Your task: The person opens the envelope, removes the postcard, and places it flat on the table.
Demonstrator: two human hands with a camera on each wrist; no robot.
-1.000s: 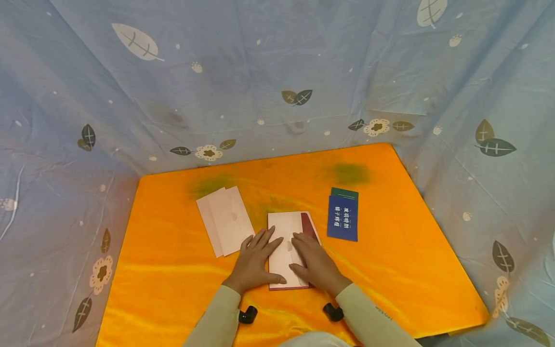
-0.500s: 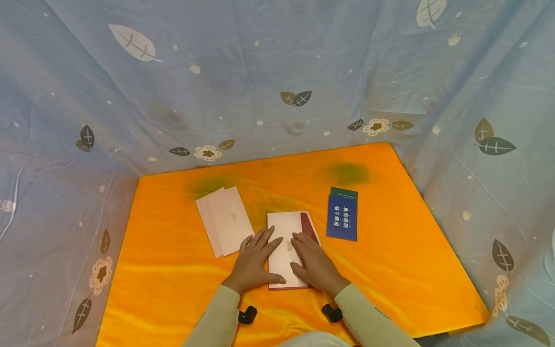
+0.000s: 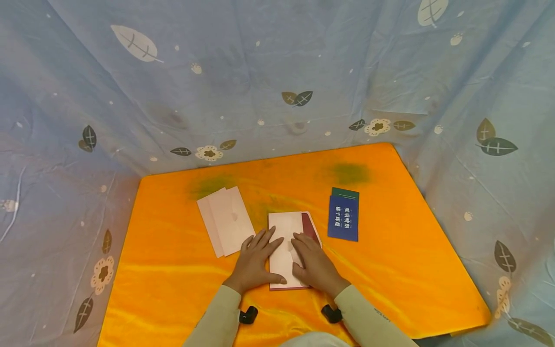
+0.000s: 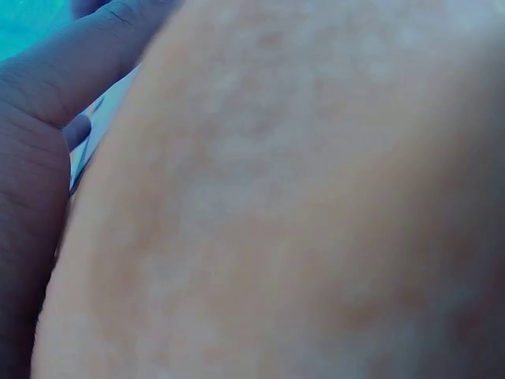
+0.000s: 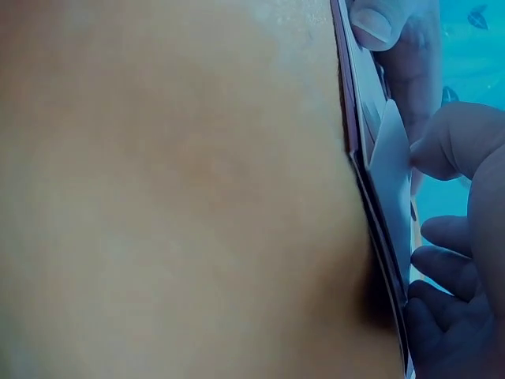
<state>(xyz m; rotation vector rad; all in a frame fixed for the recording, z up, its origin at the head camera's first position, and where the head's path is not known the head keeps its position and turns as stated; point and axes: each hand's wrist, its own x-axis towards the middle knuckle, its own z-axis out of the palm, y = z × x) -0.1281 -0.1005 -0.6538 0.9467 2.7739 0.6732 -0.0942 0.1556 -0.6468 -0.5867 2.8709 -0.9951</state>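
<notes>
A pale pink envelope (image 3: pixel 282 224) lies on a dark red card or folder (image 3: pixel 309 226), whose edge shows at the upper right and along the bottom. My left hand (image 3: pixel 252 265) rests with spread fingers on the envelope's left part. On its right part, my right hand (image 3: pixel 316 265) presses near the flap, fingertips by a small round seal (image 3: pixel 290 246). Seen from the right wrist, the flap (image 5: pixel 390 174) stands slightly raised along the stack's edge, and the right fingers (image 5: pixel 450 257) touch it. The left wrist view shows mostly blurred cloth beside the left hand (image 4: pixel 47 118).
Two overlapping pink envelopes (image 3: pixel 234 219) lie to the left on the orange cloth (image 3: pixel 173 289). To the right, a blue booklet with white characters (image 3: pixel 342 226) partly covers a green one (image 3: pixel 345 193). Patterned blue curtains (image 3: pixel 243 72) enclose the table on the visible sides.
My right thumb has drawn slightly to the right on the envelope. The left hand, envelopes and booklets stay where they were.
</notes>
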